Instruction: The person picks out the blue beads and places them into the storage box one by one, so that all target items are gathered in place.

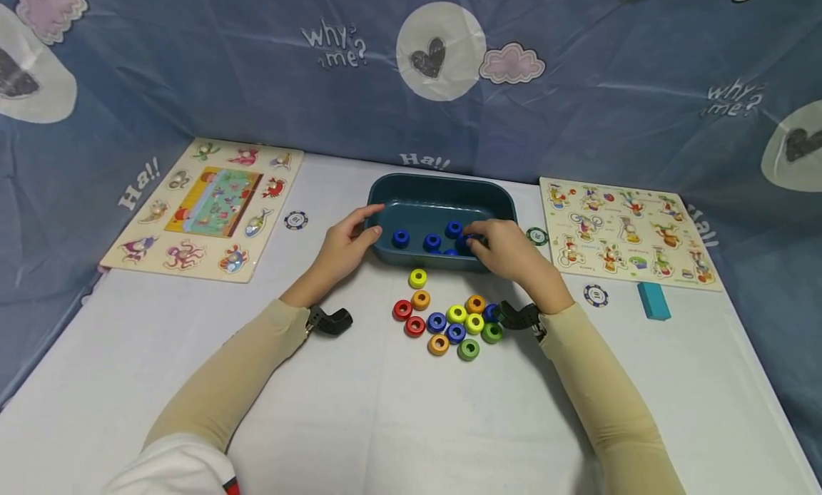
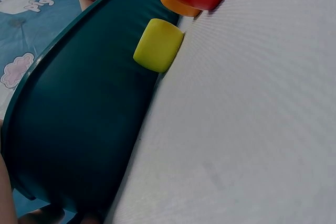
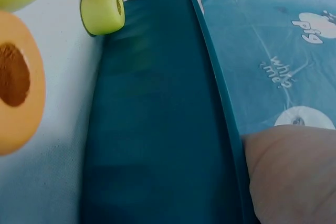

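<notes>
Deep blue, a small ring (image 1: 462,243) sits inside the right part of a dark teal basin (image 1: 443,190), just right of the middle of the head frame, pinched in the grip of the right hand (image 1: 509,249), whose thumb and fingers dip over the near rim. More blue rings (image 1: 401,238) lie in the basin's near half, some partly hidden behind its near wall. The left hand (image 1: 344,244) grasps the basin's left end, its thumb and a finger over the rim. Below the basin, a loose cluster of red, orange, yellow, green and blue rings (image 1: 439,344) spreads over the white worktop (image 1: 385,424), with one yellow ring (image 1: 417,278) just beside the near wall. Farther out, patterned chips lie on both sides: one (image 1: 296,220) at left, another (image 1: 537,236) near the right hand, a third (image 1: 596,296) lower right. A picture board (image 1: 213,251) lies at left, a second board (image 1: 610,230) at right, with a turquoise block (image 1: 653,301) just below it. Blue printed cloth (image 1: 257,74) fills the top of the frame.
</notes>
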`<control>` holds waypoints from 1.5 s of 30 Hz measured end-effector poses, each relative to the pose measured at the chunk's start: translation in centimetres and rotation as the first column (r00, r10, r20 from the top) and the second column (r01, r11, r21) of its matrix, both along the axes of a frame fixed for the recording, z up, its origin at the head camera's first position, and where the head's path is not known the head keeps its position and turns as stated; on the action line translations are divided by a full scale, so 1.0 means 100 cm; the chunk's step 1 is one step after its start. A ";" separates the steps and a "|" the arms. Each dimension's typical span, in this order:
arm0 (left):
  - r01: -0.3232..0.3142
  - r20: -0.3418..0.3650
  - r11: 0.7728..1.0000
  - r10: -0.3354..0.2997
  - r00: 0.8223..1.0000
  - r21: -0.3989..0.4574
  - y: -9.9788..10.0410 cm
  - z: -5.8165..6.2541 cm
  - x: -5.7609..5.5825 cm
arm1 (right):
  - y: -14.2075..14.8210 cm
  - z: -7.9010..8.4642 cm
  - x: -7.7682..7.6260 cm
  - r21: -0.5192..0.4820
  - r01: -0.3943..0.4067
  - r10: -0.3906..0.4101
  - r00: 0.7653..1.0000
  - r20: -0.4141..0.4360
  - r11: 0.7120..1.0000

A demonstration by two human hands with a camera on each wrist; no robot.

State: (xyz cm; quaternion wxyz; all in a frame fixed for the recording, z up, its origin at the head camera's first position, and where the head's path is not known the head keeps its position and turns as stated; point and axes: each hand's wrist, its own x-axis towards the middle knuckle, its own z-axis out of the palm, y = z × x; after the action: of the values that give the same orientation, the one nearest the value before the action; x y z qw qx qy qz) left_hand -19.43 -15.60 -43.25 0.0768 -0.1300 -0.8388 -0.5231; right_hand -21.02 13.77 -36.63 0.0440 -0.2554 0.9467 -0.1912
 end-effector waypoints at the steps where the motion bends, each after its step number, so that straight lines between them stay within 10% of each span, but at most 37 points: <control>1: 0.000 -0.001 1.000 0.000 1.000 0.001 0.000 0.000 0.000 | 0.000 0.000 0.000 0.000 0.001 -0.001 1.000 0.000 1.000; 22: -0.001 0.000 1.000 0.001 1.000 0.013 0.000 0.000 -0.001 | 0.004 0.001 0.001 -0.147 -0.072 0.066 0.997 -0.046 0.986; 30: 0.011 0.000 1.000 -0.011 1.000 0.024 -0.001 -0.002 0.000 | -0.011 0.026 0.036 -0.241 -0.270 0.234 0.957 -0.169 0.932; 39: -0.002 0.010 1.000 0.002 1.000 0.007 -0.001 -0.001 0.000 | -0.035 0.025 0.066 0.066 -0.405 0.372 0.884 0.283 0.912; 45: -0.012 0.033 1.000 0.012 0.999 -0.003 -0.001 0.000 0.000 | -0.046 0.011 0.068 0.141 -0.405 0.347 0.884 0.314 0.904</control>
State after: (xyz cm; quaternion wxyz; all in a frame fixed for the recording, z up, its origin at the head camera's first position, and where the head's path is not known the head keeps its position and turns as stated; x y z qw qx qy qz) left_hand -19.41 -15.68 -43.30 0.0656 -0.1166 -0.8415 -0.5234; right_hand -14.24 9.19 -35.48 0.2403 -0.3991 0.8773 -0.1159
